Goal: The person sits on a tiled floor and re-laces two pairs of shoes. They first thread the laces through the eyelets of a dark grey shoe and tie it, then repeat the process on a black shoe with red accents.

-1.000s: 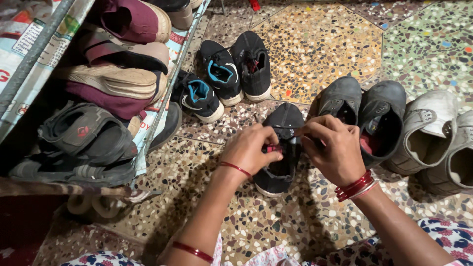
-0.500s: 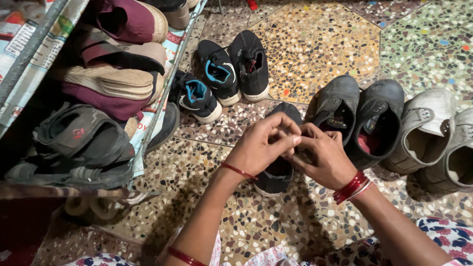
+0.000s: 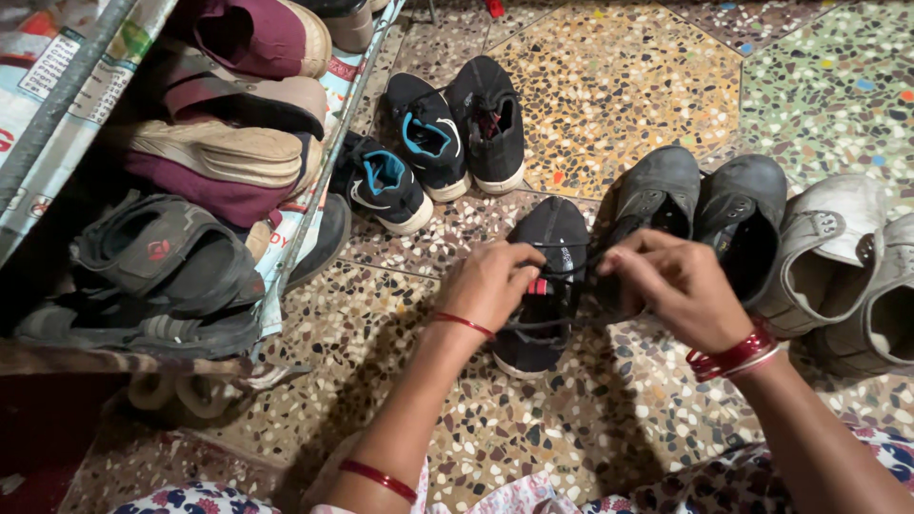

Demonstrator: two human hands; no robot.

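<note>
Holding: a black lace [image 3: 571,262] pulled taut between my two hands above a small black shoe [image 3: 543,286].
Left hand: my left hand [image 3: 490,284] is pinched shut on the lace just beside a red tab on the shoe's opening; a thin red bangle sits at the wrist.
Right hand: my right hand [image 3: 678,286] is pinched shut on the other end of the lace, apart from the left, with red bangles at the wrist.
Black shoe: it lies on the speckled floor [image 3: 619,86], toe pointing away from me, between my hands.
Neighbours, right: a pair of grey shoes [image 3: 700,205] just beside the black shoe, then pale boots [image 3: 838,257] at the right edge of the floor.
Neighbours, far: black sneakers with blue lining [image 3: 428,133] beyond my left hand.
Left edge: a shoe rack [image 3: 314,205] stacked with maroon shoes [image 3: 228,143] and dark sandals [image 3: 162,266].
</note>
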